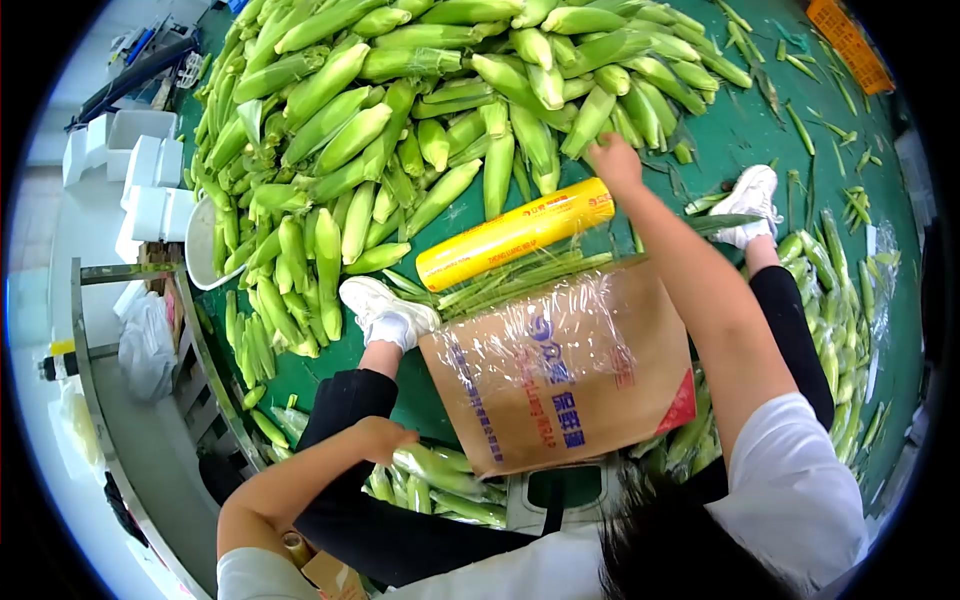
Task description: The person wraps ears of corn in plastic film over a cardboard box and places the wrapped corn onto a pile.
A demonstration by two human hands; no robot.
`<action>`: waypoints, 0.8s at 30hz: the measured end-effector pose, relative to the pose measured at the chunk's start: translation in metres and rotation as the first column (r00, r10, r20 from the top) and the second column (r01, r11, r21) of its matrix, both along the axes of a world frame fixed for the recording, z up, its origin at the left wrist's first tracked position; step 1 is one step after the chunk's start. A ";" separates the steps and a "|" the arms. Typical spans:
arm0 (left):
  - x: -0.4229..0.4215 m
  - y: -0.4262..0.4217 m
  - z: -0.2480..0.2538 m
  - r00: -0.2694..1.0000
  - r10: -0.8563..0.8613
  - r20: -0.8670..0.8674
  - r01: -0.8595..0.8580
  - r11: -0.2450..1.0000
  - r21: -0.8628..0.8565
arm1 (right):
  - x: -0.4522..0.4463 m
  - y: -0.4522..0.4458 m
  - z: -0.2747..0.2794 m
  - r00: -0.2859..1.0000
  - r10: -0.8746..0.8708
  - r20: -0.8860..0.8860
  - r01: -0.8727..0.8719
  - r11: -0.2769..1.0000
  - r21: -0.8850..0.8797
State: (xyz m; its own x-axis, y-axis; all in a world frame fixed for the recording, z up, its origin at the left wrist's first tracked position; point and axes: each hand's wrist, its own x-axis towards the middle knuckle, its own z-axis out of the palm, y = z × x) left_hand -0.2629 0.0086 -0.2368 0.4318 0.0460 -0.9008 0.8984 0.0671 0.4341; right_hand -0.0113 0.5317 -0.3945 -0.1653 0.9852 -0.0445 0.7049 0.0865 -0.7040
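Note:
My right hand (615, 165) is at the near edge of a big heap of green corn (440, 70), its fingers closed at the lower end of an ear of corn (590, 120). My left hand (383, 439) is low beside my left knee, its fingers partly stretched out. Just under it, a motion-smeared ear of corn (437, 470) lies over film-wrapped ears. Between my legs is a cardboard box (570, 380) with clear film across its top. A yellow roll of cling film (515, 235) rests beyond it, with cut green stalks (530, 280) between them.
More wrapped corn (840, 300) is piled by my right leg. An orange crate (850, 45) stands at the far right. To the left are a metal-framed cart (130, 270), white foam boxes (150, 190) and a white basin (203, 245). Leaf scraps litter the green floor (740, 110).

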 end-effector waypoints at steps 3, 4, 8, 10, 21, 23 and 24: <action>0.018 -0.028 -0.045 0.934 -0.287 -0.212 0.339 0.897 0.283 | -0.044 0.069 -0.076 0.908 -0.309 -0.284 0.115 0.834 -0.540; 0.022 -0.051 -0.068 0.923 -0.312 -0.224 0.374 0.864 0.337 | -0.058 0.077 -0.087 0.825 -0.461 -0.327 0.113 0.701 -0.704; 0.043 -0.049 -0.060 0.939 -0.258 -0.227 0.330 0.860 0.389 | -0.045 0.065 -0.056 0.612 -0.648 -0.454 0.042 0.599 -0.800; 0.057 0.003 -0.036 0.990 -0.111 -0.087 0.119 0.988 0.100 | -0.005 0.041 -0.022 0.507 -0.696 -0.509 -0.147 0.512 -0.846; 0.124 0.154 0.009 0.899 0.391 0.198 -0.250 0.087 0.964 | 0.119 -0.241 0.143 0.846 0.510 -0.156 -0.532 0.828 -0.179; 0.125 0.147 -0.019 0.871 0.436 0.225 -0.306 0.123 0.944 | 0.149 -0.262 0.149 0.968 0.162 0.189 -0.161 0.987 -0.026; 0.127 0.140 -0.028 0.864 0.443 0.239 -0.309 0.092 0.947 | 0.152 -0.275 0.155 0.942 0.126 0.309 -0.062 0.976 -0.210</action>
State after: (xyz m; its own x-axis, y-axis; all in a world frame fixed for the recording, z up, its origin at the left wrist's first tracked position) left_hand -0.1356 0.1483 -0.2644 0.0014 0.9989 -0.0478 0.9280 0.0165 0.3722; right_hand 0.1406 0.2571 -0.2395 -0.2024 0.9326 -0.2990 0.8902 0.0479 -0.4530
